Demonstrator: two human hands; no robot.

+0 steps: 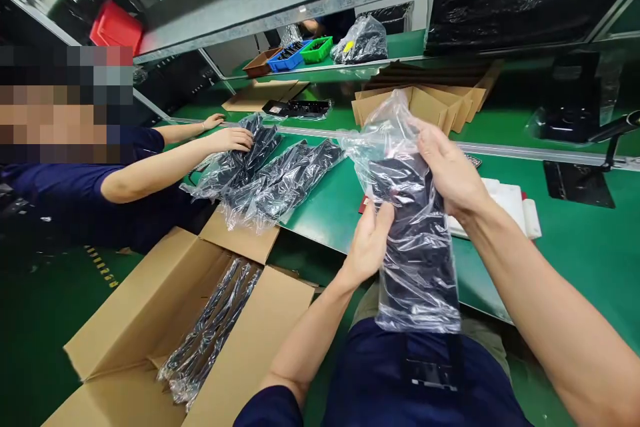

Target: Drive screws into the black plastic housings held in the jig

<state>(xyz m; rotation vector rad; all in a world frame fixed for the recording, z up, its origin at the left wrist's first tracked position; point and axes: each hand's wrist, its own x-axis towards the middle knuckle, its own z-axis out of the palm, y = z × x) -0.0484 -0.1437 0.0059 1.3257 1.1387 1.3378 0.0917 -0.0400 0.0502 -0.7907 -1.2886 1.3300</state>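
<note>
A flat black part in a clear plastic bag (417, 247) is held upright in front of me, over the bench's near edge. My left hand (370, 240) grips its left side, thumb on the front. At the upper right, my right hand (453, 170) pinches the bag near its loose, crumpled top; some of its fingers are hidden behind the plastic. Just behind my right hand lie white blocks (510, 207) on the green bench (320, 213). More bagged black parts (295, 177) lie on the bench to the left.
At the left a co-worker's hand (233, 140) rests on bagged parts. An open cardboard box (260, 327) with several wrapped black parts stands below the bench edge. Folded cardboard dividers (425, 103), a blue bin (289, 57) and a green bin (317, 50) are behind. A metal shelf (300, 0) overhangs the bench.
</note>
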